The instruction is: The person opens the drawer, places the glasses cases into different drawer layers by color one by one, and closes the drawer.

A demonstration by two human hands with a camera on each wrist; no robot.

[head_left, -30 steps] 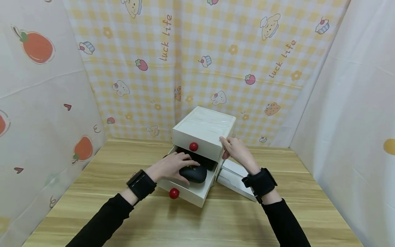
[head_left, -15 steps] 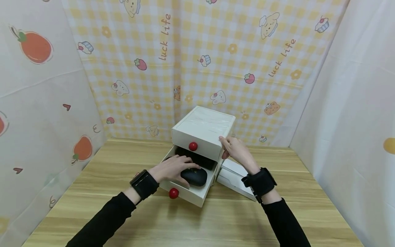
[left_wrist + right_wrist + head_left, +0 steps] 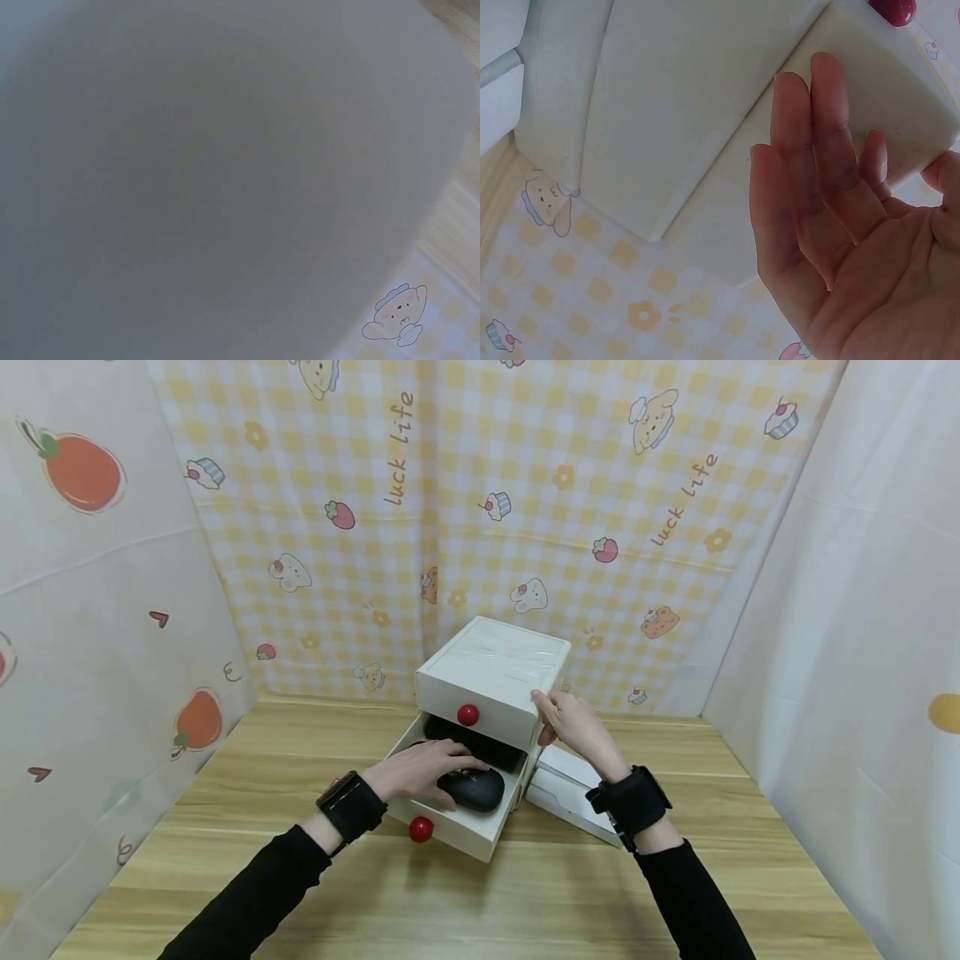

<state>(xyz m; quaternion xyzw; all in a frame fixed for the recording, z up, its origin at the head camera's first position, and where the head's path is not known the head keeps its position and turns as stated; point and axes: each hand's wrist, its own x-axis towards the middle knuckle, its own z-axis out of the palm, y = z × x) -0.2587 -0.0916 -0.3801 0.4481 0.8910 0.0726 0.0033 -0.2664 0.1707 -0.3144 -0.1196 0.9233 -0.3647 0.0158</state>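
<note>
My left hand [image 3: 423, 771] grips a black rounded case, like a glasses case [image 3: 480, 789], inside the pulled-out lower drawer [image 3: 450, 839] of a small white two-drawer cabinet [image 3: 502, 664]. The thumb is on the case's near side and the fingers lie over its top. The hand covers part of the case. My right hand [image 3: 573, 724] touches the cabinet's right side by the upper drawer's front corner. In the right wrist view, the right hand's fingers [image 3: 791, 150] extend along the white side wall. A blurred pale surface fills most of the left wrist view, hiding the left hand.
The upper drawer is closed and has a red round knob [image 3: 468, 715]. A matching knob [image 3: 421, 829] is on the lower drawer. A white box [image 3: 573, 793] lies right of the cabinet on the wooden table [image 3: 360, 902]. Patterned cloth [image 3: 465, 468] hangs behind.
My left hand and the glasses case have moved slightly down and to the right in the lower drawer. The right hand stays at the cabinet's side. The view has shifted very slightly.
</note>
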